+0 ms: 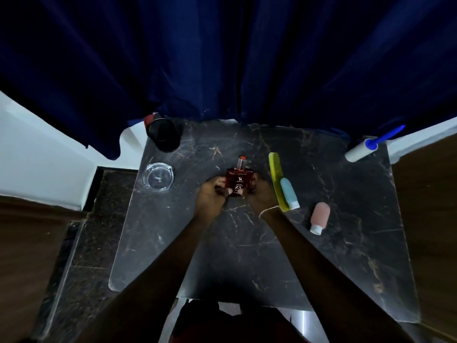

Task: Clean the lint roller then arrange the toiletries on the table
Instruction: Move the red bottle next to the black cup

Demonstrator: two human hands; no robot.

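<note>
Dark marbled table (222,243) stands against a deep blue curtain (222,58), which hangs over its far edge. I record both hands at the table's middle. My left hand (211,191) grips the left side of a red perfume bottle (239,180), and my right hand (262,191) grips its right side, fingers of both curled round the glass. The bottle's label faces me and its cap points away from me. A thin bracelet (268,210) sits on the right wrist.

The lint roller (362,151) lies at the far right corner, white roll toward me, blue handle reaching up against the curtain, well apart from both hands. Just right of the right hand lies a yellow-green comb (275,179); a pale blue squeeze bottle (288,193) overlaps its near end. A pink squeeze bottle (319,217) lies further right, apart from these. On the left side I note a glass ashtray (158,179) and, at the far left corner, a black cup (164,134).
</note>
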